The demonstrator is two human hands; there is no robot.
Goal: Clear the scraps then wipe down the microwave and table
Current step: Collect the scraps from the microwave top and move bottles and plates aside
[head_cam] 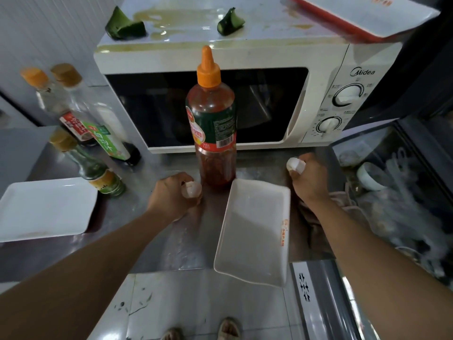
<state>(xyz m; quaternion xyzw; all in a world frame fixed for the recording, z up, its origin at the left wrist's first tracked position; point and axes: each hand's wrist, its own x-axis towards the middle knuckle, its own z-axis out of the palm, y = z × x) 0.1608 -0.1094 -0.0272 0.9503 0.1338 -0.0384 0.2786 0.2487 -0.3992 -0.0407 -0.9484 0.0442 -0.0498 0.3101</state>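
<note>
1. Two eggshell pieces: the left hand [171,197] grips one eggshell [192,189], the right hand [309,177] another [295,164], both on the desk [181,244].
2. Two green leaf scraps [125,28] lie atop the one microwave [245,57].
3. Four bottles, two white trays.

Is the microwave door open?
No, the microwave door sits shut, flush with its front, behind the sauce bottle.
</note>
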